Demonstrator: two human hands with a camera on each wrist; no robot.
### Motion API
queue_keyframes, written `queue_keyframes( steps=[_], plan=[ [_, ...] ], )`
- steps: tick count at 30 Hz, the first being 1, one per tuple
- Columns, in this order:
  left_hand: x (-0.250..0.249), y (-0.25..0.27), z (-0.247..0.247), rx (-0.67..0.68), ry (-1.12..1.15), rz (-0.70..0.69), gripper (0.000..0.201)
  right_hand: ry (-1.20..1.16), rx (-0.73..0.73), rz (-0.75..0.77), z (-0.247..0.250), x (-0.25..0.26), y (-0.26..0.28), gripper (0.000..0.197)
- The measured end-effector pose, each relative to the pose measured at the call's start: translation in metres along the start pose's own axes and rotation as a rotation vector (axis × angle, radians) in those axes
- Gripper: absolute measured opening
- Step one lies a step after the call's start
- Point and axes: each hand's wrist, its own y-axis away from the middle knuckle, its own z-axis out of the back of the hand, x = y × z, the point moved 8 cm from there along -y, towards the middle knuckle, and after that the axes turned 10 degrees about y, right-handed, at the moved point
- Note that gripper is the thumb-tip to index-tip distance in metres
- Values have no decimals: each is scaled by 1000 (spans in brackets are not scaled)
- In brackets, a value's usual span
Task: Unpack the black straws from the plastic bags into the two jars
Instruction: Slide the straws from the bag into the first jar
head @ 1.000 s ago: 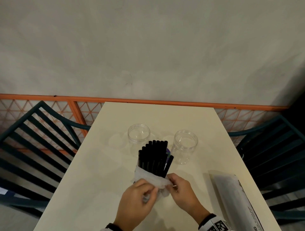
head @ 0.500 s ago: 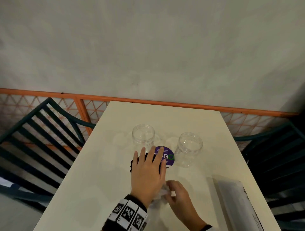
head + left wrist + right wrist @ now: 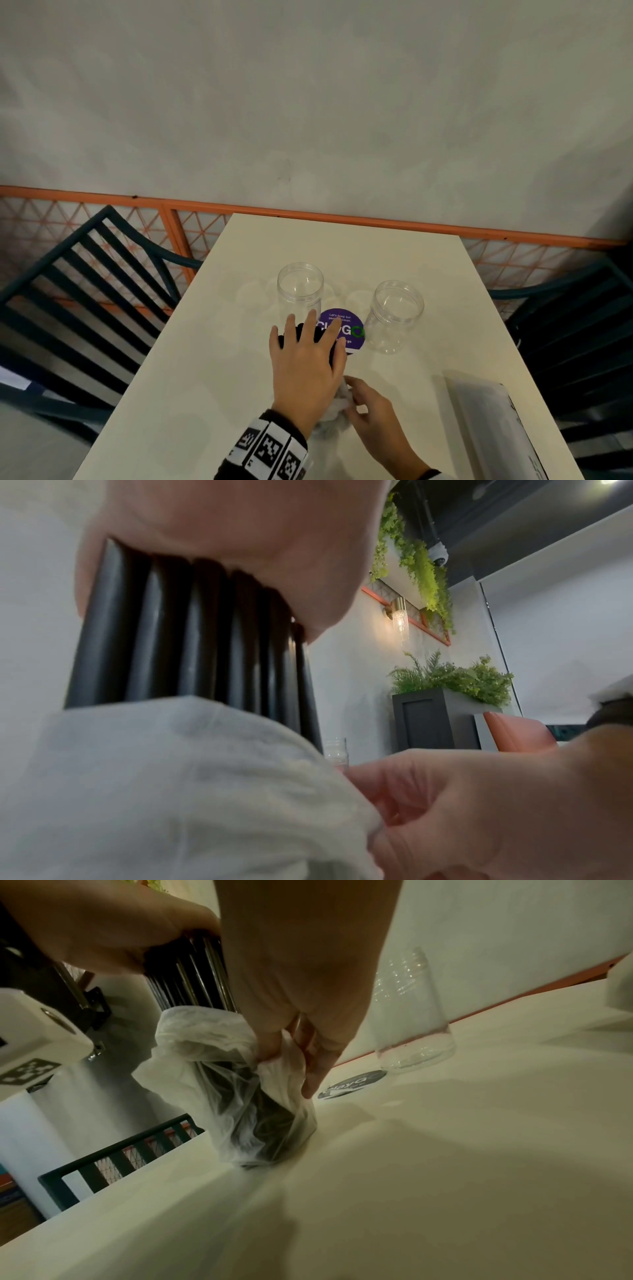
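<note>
A bundle of black straws (image 3: 281,341) stands upright on the table (image 3: 342,246), its lower part in a crumpled clear plastic bag (image 3: 212,1074). My left hand (image 3: 308,363) lies flat on the straws' top ends, fingers straight and spread; the left wrist view shows the palm (image 3: 222,520) pressing on the straws (image 3: 192,642). Beside the bundle, my right hand (image 3: 373,411) pinches the bunched bag (image 3: 337,407) partway down. Two empty clear jars stand just beyond: the left jar (image 3: 300,287) and the right jar (image 3: 397,315).
A round purple sticker (image 3: 349,329) lies on the table between the jars. A second long plastic bag (image 3: 489,431) lies at the near right edge. Dark slatted chairs flank the table, one on the left (image 3: 85,291) and one on the right (image 3: 565,325). A wall is behind.
My left hand let go of the bag and moved up onto the straws' tops, where it now lies flat. The right hand still pinches the bag, which sits lower on the bundle.
</note>
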Motion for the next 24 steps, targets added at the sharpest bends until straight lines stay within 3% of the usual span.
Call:
queue_keyframes(
  steps=[2, 6, 10, 14, 20, 24],
  plan=[
    [1, -1, 4, -16, 35, -18, 37, -22, -37, 12, 4, 2, 0, 45],
    [6, -3, 21, -110, 192, -40, 39, -116, -130, -52, 20, 8, -4, 42],
    [19, -13, 56, -202, 493, -67, 47, -153, -281, 28, 70, 51, -13, 34],
    [30, -33, 86, -217, 821, -71, 35, 118, -380, 158, 122, 105, -34, 26],
    [57, -71, 93, -210, 948, -34, 38, 585, -525, 310, 165, 144, -85, 30],
    [75, -99, 80, -123, 940, 34, 78, 723, -616, 393, 173, 158, -113, 31]
  ],
)
